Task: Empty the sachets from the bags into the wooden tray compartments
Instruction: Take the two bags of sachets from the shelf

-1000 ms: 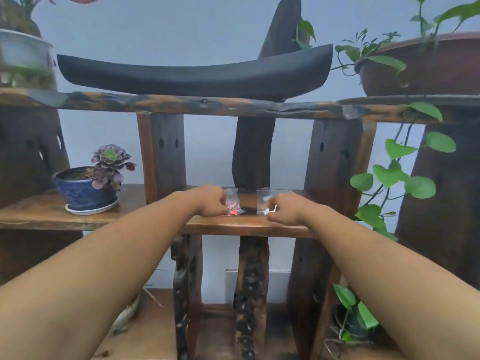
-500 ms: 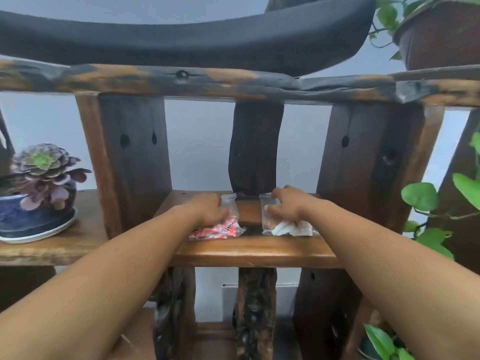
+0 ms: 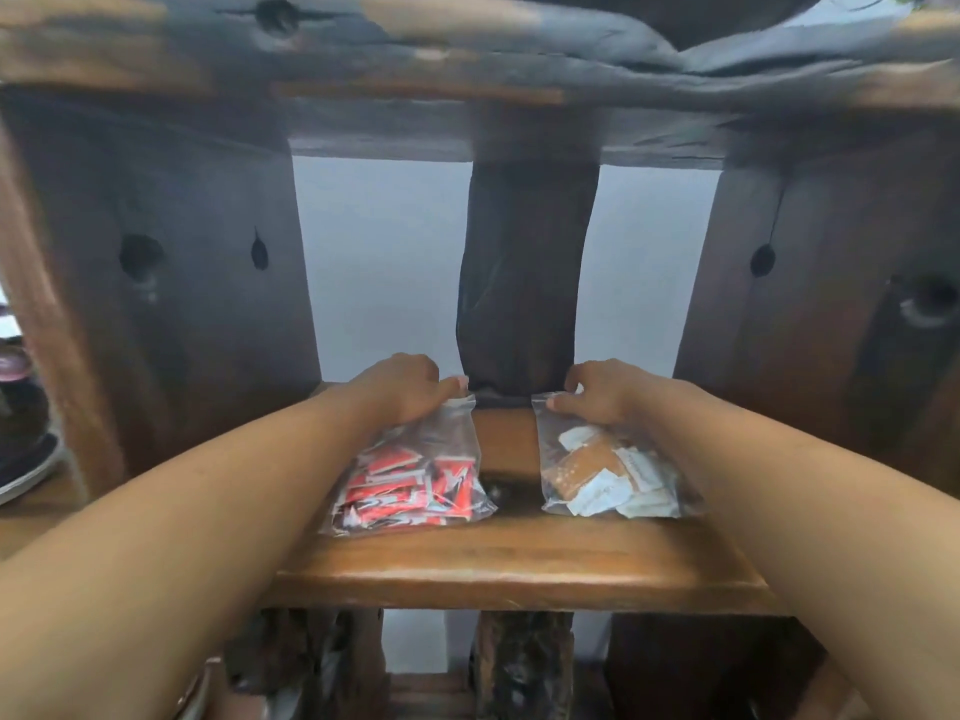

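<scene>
Two clear plastic bags lie side by side on a brown wooden shelf (image 3: 519, 563). The left bag (image 3: 415, 480) is full of red and white sachets. The right bag (image 3: 608, 472) holds white and brown sachets. My left hand (image 3: 402, 387) grips the top edge of the red-sachet bag. My right hand (image 3: 602, 392) grips the top edge of the white-and-brown-sachet bag. Both bags rest on the shelf, their far ends under my fingers. No wooden tray is in view.
Thick dark wooden posts (image 3: 524, 272) stand behind and at both sides of the shelf, with a heavy beam (image 3: 467, 59) close overhead. A white saucer edge (image 3: 26, 475) shows on the shelf at far left. A pale wall lies behind.
The view has moved much closer to the shelf. Both hands have shifted from the bags' middles back to their top edges, and the bags now lie flat and fully visible.
</scene>
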`<state>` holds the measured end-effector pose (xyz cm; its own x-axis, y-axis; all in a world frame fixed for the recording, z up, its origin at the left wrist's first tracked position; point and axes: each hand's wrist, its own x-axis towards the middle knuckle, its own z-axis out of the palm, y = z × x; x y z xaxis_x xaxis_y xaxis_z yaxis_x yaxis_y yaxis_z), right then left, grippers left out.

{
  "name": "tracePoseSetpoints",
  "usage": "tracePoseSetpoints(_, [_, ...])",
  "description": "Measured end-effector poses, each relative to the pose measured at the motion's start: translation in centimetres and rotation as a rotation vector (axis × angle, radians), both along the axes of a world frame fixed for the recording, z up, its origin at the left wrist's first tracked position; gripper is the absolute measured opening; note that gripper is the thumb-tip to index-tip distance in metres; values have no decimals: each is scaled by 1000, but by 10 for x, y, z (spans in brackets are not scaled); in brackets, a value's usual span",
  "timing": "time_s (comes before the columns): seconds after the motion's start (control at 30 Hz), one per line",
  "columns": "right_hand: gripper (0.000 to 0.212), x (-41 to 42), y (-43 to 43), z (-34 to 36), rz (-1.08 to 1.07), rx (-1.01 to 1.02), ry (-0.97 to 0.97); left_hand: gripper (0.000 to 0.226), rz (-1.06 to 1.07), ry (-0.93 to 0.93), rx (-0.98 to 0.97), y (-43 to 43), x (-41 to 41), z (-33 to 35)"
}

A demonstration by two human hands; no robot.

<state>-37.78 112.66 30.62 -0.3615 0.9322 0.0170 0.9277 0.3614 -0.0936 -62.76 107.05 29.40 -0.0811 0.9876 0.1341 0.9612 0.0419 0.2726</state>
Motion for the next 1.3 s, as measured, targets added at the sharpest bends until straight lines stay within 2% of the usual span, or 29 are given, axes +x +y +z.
tracePoseSetpoints(0.23, [54, -4, 9, 1, 32, 61, 62, 52, 2, -43, -33, 15, -7, -6])
tracePoseSetpoints(0.4, [31, -3, 11, 6, 85, 110, 79, 43, -29, -109, -72, 16, -6, -7])
tracePoseSetpoints(0.47, [28, 0, 10, 6, 95, 127, 110, 41, -40, -116, -47, 13, -5, -3])
tracePoseSetpoints(0.8, [28, 9, -26, 39, 135, 170, 151, 49, -108, 62, 47, -28, 3, 48])
tracePoseSetpoints(0.9, [28, 12, -43, 52, 153, 208, 154, 57, -117, -6, -19, -44, 7, 67])
tracePoseSetpoints(1.0, [29, 16, -64, 68, 174, 257, 158, 51, -120, 49, -83, -61, 11, 81])
tracePoseSetpoints(1.1, [29, 18, -85, 82, 186, 313, 147, 43, -134, 113, 3, -80, 15, 91])
tracePoseSetpoints(1.3, [28, 26, -125, 101, 196, 422, 140, 43, -193, 80, 263, -121, 31, 109])
